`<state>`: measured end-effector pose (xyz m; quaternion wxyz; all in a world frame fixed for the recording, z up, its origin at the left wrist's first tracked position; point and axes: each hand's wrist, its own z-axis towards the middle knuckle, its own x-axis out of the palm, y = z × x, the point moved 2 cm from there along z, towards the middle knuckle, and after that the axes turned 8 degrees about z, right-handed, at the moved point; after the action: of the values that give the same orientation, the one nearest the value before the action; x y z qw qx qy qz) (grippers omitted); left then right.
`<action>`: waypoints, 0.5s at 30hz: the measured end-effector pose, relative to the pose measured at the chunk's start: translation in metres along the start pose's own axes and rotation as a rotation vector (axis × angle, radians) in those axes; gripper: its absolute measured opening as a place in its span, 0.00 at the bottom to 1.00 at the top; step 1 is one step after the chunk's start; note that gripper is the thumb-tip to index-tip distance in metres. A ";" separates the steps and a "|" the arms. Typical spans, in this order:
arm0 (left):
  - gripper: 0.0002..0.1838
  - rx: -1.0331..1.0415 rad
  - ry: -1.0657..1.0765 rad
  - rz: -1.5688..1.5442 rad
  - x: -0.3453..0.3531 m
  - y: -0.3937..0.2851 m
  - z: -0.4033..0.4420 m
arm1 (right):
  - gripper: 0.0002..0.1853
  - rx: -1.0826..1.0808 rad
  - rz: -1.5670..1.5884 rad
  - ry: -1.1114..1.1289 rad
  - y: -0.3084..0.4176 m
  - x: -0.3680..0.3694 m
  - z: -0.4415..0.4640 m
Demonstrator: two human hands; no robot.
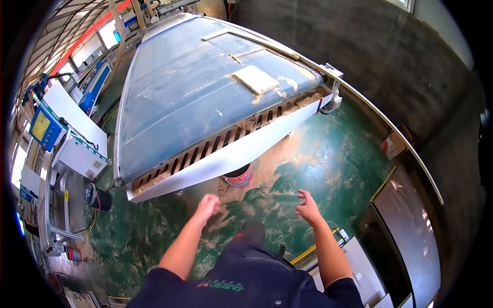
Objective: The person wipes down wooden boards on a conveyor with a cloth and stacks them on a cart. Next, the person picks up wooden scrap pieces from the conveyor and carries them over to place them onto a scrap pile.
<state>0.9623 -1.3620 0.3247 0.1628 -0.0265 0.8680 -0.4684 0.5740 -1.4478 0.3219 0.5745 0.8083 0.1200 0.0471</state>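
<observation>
My left hand [207, 207] hangs in the air just short of the machine's near end, fingers loosely bent and holding nothing that I can see. Level with it on the right, my right hand [307, 207] is empty, its fingers apart. Neither hand touches anything. In front of them stretches a long machine bed with a dusty blue-grey belt [169, 102]. A pale rectangular board [256, 80] lies on the belt near its right edge. Along the near end runs a white panel [231, 154] with a slotted, dusty strip behind it.
Under the machine's end stands a red-rimmed bucket [239, 177]. At left are a control cabinet [82, 151] with a screen and a black bucket [98, 197]. Large sheets [411, 226] lean at right, near a long thin strip [405, 143]. Dust covers the green floor [277, 205].
</observation>
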 end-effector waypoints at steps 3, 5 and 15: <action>0.15 0.104 -0.067 0.039 0.040 -0.114 0.077 | 0.33 -0.097 0.055 -0.015 0.053 -0.036 0.041; 0.20 0.259 -0.108 0.123 0.063 -0.183 0.141 | 0.27 -0.194 -0.049 -0.111 0.080 -0.075 0.088; 0.50 0.026 -0.596 0.861 0.161 -0.416 0.391 | 0.21 -0.487 -0.550 -0.564 0.233 -0.269 0.267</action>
<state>0.8859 -1.9410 0.4260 0.5808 0.2024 0.7104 -0.3421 0.4032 -1.8320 0.4676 0.7490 0.5692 0.1543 -0.3020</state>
